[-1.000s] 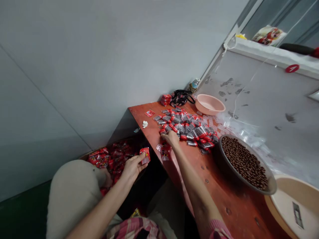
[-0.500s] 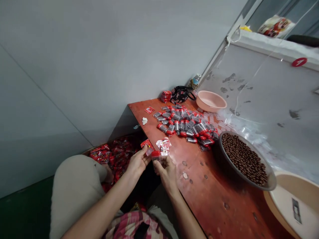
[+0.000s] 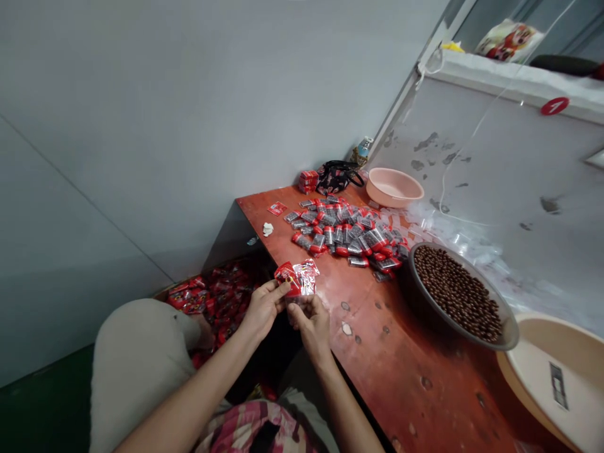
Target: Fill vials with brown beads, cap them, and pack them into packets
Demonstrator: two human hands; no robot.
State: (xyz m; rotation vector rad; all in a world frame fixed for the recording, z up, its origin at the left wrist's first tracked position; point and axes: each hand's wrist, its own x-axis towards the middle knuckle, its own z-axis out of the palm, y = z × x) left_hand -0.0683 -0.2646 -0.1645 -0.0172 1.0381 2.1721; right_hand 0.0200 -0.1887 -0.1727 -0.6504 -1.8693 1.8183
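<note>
At the table's near edge, my left hand (image 3: 265, 305) pinches a small red printed packet (image 3: 285, 273) between thumb and fingers. My right hand (image 3: 313, 325) closes around a small clear jar, mostly hidden by fingers and packet. The packet is over the jar's red-capped end; whether the jar is inside it I cannot tell. Just behind the hands, shiny red and silver packets (image 3: 309, 277) lie on the table. Further back is a heap of clear jars with red caps (image 3: 352, 236) and dark contents.
A grey bowl of brown balls (image 3: 455, 292) stands right on the red-brown table (image 3: 377, 377), beside a cream tub (image 3: 542, 371). Behind are a pink basin (image 3: 395, 189), a dark floral bag (image 3: 334, 178) and clear plastic pieces (image 3: 467, 236). Red packets (image 3: 226, 296) fill a container below left.
My left hand has brought the red packet rightward over the jar's red cap, which showed plainly before. My right hand keeps its hold on the jar. The view has shifted slightly.
</note>
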